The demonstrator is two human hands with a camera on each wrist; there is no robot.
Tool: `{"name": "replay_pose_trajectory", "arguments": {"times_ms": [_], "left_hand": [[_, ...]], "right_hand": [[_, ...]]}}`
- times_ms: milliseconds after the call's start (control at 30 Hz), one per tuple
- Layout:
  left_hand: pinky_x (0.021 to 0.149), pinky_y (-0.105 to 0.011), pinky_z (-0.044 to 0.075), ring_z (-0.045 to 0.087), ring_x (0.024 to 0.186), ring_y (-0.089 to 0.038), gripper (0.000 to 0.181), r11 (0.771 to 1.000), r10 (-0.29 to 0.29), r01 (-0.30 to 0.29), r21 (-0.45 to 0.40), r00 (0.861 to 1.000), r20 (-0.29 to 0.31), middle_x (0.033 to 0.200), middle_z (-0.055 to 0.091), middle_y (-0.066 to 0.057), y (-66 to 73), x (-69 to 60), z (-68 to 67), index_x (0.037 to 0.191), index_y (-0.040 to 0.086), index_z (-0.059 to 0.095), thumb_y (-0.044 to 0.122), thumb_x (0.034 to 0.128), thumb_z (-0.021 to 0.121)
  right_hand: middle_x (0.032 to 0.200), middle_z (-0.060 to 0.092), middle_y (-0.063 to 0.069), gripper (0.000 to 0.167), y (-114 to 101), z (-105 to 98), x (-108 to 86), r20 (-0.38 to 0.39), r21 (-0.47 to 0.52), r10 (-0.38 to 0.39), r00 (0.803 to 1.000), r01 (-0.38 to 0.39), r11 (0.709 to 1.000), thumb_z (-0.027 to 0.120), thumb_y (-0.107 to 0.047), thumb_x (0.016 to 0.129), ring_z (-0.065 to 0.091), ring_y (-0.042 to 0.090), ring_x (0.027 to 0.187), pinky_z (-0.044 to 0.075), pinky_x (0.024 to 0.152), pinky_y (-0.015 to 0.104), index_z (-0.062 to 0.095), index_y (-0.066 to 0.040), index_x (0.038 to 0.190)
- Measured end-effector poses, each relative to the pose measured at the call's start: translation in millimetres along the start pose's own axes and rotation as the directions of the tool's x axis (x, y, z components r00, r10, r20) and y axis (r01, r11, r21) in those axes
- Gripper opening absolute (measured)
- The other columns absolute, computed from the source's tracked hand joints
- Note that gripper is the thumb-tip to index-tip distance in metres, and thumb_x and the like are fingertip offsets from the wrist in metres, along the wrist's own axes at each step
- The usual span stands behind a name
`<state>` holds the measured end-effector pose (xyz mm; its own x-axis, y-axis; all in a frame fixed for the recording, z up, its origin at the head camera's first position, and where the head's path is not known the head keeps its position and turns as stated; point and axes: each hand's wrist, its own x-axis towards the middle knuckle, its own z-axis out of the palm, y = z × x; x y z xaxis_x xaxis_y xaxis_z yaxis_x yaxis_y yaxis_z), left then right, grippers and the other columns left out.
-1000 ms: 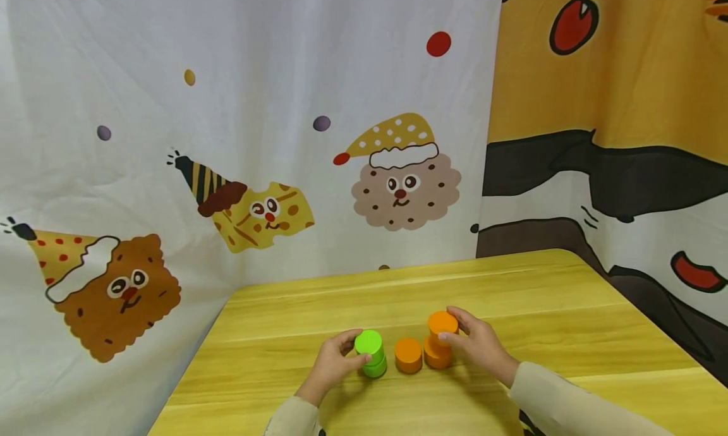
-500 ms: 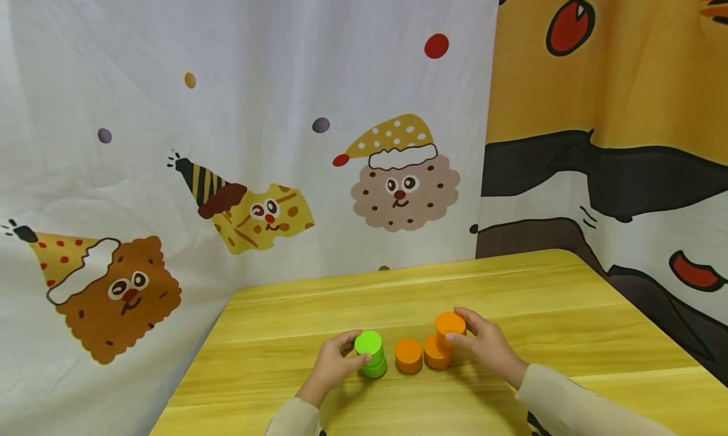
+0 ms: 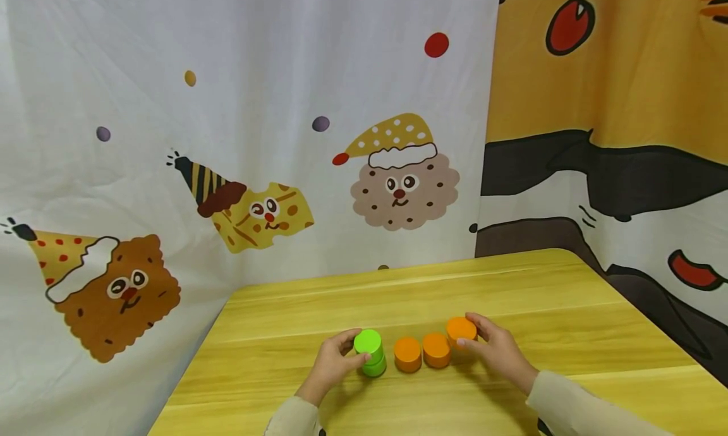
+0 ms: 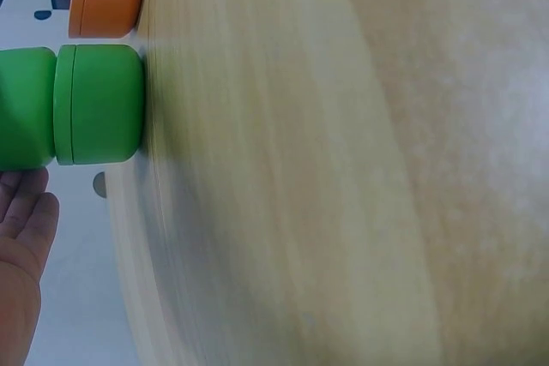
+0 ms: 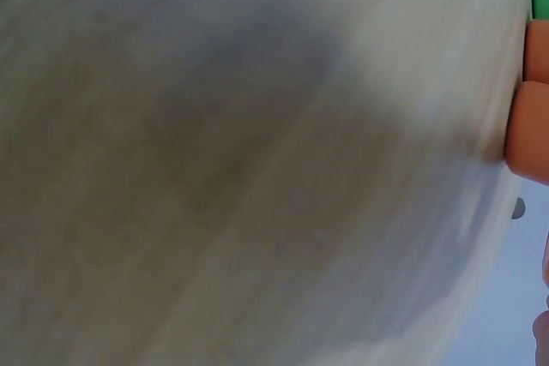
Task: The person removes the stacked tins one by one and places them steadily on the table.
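Observation:
Two green round blocks stand stacked, the upper one (image 3: 368,344) pinched by my left hand (image 3: 335,364) and the lower one (image 3: 374,367) beneath it. In the left wrist view, the lower green block (image 4: 101,105) rests on the table. My right hand (image 3: 500,352) pinches an orange round block (image 3: 461,330) between thumb and fingers, raised above the tabletop. Just left of it sits a second orange block (image 3: 436,351), and a third (image 3: 407,355) lies between that one and the green stack.
The wood-grain table (image 3: 318,309) reaches back to a pale curtain (image 3: 284,57) with cartoon figures. On the right hangs an orange and black patterned cloth (image 3: 625,107).
My right hand has carried its orange block to the right and down, off from above the middle orange block. My left hand has stayed at the green stack.

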<state>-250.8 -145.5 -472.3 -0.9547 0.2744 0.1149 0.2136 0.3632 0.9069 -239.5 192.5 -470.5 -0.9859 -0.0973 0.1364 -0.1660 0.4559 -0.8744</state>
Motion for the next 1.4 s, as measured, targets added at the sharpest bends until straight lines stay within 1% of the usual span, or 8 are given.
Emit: {"name": "replay_pose_trajectory", "arguments": {"times_ms": [100,200,433,700,833,1100,1400], "left_hand": [[0.096,-0.048,0.044,0.055,0.113,-0.035,0.059,1.000,0.002,-0.002,-0.005,1.000,0.002,0.119,0.060,-0.019,-0.9,0.2,-0.2,0.127,-0.003,0.052,0.021,0.0781,0.075],[0.096,-0.048,0.044,0.055,0.113,-0.035,0.060,1.000,-0.001,0.001,-0.010,1.000,0.003,0.119,0.060,-0.019,-1.7,0.4,-0.3,0.127,-0.003,0.052,0.021,0.0780,0.076],[0.096,-0.047,0.045,0.056,0.113,-0.034,0.060,1.000,0.000,0.000,-0.009,1.000,-0.002,0.118,0.061,-0.018,-3.2,0.7,-0.6,0.127,-0.003,0.052,0.022,0.0778,0.076],[0.096,-0.048,0.045,0.056,0.112,-0.034,0.060,1.000,0.004,-0.004,-0.007,1.000,-0.005,0.118,0.061,-0.018,-3.6,0.6,-1.0,0.127,-0.002,0.052,0.021,0.0779,0.076],[0.097,-0.048,0.044,0.056,0.113,-0.034,0.059,1.000,0.003,-0.003,-0.011,1.000,-0.006,0.118,0.061,-0.018,-3.3,0.6,-1.1,0.127,-0.002,0.052,0.021,0.0780,0.076],[0.097,-0.047,0.044,0.055,0.114,-0.034,0.059,0.999,0.001,-0.002,-0.043,1.000,-0.006,0.119,0.060,-0.018,-0.1,-0.2,-1.1,0.128,-0.001,0.052,0.019,0.0783,0.075],[0.098,-0.047,0.043,0.055,0.114,-0.034,0.058,0.998,-0.005,0.005,-0.061,1.000,-0.010,0.119,0.060,-0.018,-3.3,-0.6,0.2,0.128,0.000,0.052,0.016,0.0780,0.075]], "right_hand": [[0.138,0.041,0.026,0.072,4.5,0.4,-0.4,0.007,0.008,0.015,1.000,-0.015,1.000,0.069,-0.031,0.083,0.041,0.040,0.126,0.040,0.100,0.044,0.038,0.005,0.137],[0.138,0.041,0.026,0.072,7.7,1.2,-0.9,0.004,0.006,0.014,1.000,-0.014,1.000,0.069,-0.030,0.083,0.041,0.040,0.126,0.041,0.099,0.044,0.038,0.005,0.137],[0.136,0.042,0.028,0.068,12.0,4.3,-1.6,-0.020,0.005,0.009,1.000,-0.009,1.000,0.069,-0.025,0.083,0.042,0.041,0.124,0.042,0.098,0.043,0.039,0.009,0.135],[0.136,0.041,0.030,0.069,15.4,9.8,-3.0,-0.024,0.050,0.068,0.997,-0.067,0.997,0.070,-0.020,0.082,0.043,0.041,0.123,0.043,0.098,0.041,0.038,0.011,0.134],[0.136,0.042,0.029,0.069,16.6,11.1,-2.6,-0.019,0.063,0.084,0.996,-0.082,0.995,0.070,-0.021,0.082,0.043,0.041,0.124,0.042,0.098,0.041,0.038,0.010,0.135],[0.136,0.042,0.028,0.070,19.3,11.9,-0.7,-0.008,0.056,0.110,0.994,-0.109,0.992,0.069,-0.023,0.083,0.044,0.040,0.124,0.044,0.098,0.042,0.036,0.009,0.136],[0.137,0.040,0.029,0.071,21.1,14.5,0.1,0.003,0.039,0.139,0.990,-0.139,0.990,0.069,-0.026,0.084,0.045,0.040,0.122,0.045,0.097,0.044,0.036,0.010,0.136]]}}
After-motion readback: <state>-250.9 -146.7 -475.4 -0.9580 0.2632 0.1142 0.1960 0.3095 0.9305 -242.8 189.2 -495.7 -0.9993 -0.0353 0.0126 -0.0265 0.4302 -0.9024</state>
